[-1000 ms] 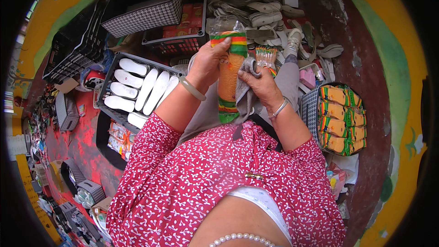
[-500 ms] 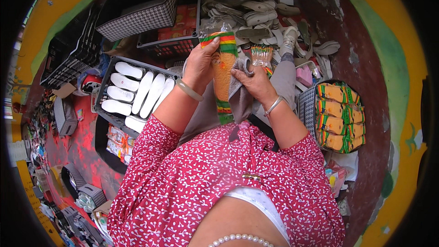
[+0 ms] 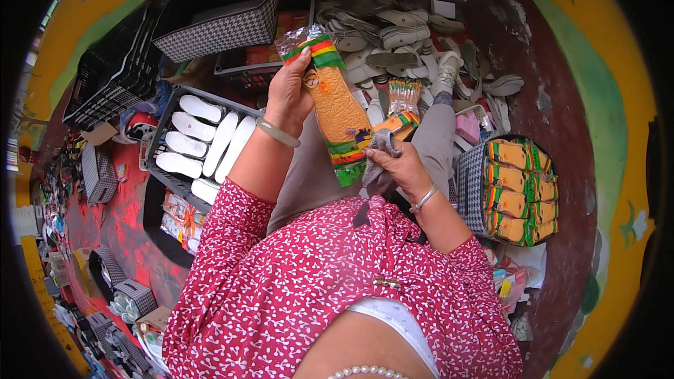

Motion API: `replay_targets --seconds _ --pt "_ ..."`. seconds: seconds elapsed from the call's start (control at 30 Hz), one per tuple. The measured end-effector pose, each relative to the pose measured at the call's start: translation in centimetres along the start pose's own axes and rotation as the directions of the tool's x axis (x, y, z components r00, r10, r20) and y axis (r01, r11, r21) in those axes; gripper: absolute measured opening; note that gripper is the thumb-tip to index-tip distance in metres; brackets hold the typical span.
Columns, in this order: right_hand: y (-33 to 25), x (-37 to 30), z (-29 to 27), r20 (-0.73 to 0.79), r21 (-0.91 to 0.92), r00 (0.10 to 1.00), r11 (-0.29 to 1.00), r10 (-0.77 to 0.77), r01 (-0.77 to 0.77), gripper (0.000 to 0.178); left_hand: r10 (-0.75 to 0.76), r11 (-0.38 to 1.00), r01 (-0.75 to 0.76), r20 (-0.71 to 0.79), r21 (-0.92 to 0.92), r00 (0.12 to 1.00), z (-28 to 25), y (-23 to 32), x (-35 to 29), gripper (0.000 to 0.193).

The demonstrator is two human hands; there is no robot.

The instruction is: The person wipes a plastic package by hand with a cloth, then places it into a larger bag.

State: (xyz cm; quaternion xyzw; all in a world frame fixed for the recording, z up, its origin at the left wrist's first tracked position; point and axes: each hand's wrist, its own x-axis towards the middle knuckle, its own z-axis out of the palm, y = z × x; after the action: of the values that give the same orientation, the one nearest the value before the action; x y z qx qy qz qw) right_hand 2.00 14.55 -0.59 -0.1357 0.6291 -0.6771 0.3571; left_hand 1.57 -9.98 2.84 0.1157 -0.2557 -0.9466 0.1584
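A: What lies nearest, at the lower edge of the frame?

B: A pearl necklace (image 3: 368, 370) and, above it, a red-and-white printed top (image 3: 337, 274).

A: And at the centre?

B: A slanting packet (image 3: 338, 114), orange with green, yellow and red bands. The left hand (image 3: 288, 89) grips its upper end, thumb across the face, fingers mostly hidden. The right hand (image 3: 399, 165), fingers curled in, pinches a grey cloth (image 3: 382, 144) at the packet's lower right edge; whether the two touch cannot be told.

A: How is such a hold best managed?

B: Preferably with the thumb clear of any stretch the cloth passes over, the packet's lower end steadied against bending, the cloth folded flat, and the pressure light enough to spare the wrapping.

A: What lies beyond?

B: At right, a checked basket (image 3: 472, 182) of similar packets (image 3: 507, 179); left of centre, a dark crate (image 3: 160, 126) of white sole-shaped pieces (image 3: 220, 144). Farther, at upper centre, a heap of footwear (image 3: 397, 35); at upper left, a checked bin (image 3: 217, 31).
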Motion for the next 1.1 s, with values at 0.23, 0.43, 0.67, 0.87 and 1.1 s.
replay_targets --seconds 0.23,0.43,0.67,0.87,1.1 --pt "-3.3 0.1 -4.9 0.029 -0.169 0.998 0.984 0.059 -0.054 0.020 0.161 0.983 -0.171 -0.144 -0.061 0.976 -1.3 3.7 1.2 0.027" --pt "-6.8 1.4 -6.4 -0.055 -0.025 0.994 0.995 -0.099 0.098 0.032 0.110 0.994 -0.110 -0.038 -0.022 0.993 -0.4 3.1 0.1 0.028" --pt "-5.9 4.7 -1.7 0.129 0.027 0.987 0.996 -0.092 0.089 0.033 -0.107 0.992 0.097 0.130 0.081 0.986 3.3 -2.3 -1.4 0.029" --pt "-3.3 4.6 -2.3 0.168 0.608 0.986 0.789 -0.013 -0.093 0.029 -0.213 0.976 0.203 0.144 0.081 0.966 4.0 -2.1 -0.9 0.041" --pt "-2.1 4.7 -1.5 0.376 0.743 0.924 0.621 -0.075 -0.251 0.030 -0.318 0.929 0.239 0.279 0.283 0.906 2.9 -4.7 -1.0 0.046"
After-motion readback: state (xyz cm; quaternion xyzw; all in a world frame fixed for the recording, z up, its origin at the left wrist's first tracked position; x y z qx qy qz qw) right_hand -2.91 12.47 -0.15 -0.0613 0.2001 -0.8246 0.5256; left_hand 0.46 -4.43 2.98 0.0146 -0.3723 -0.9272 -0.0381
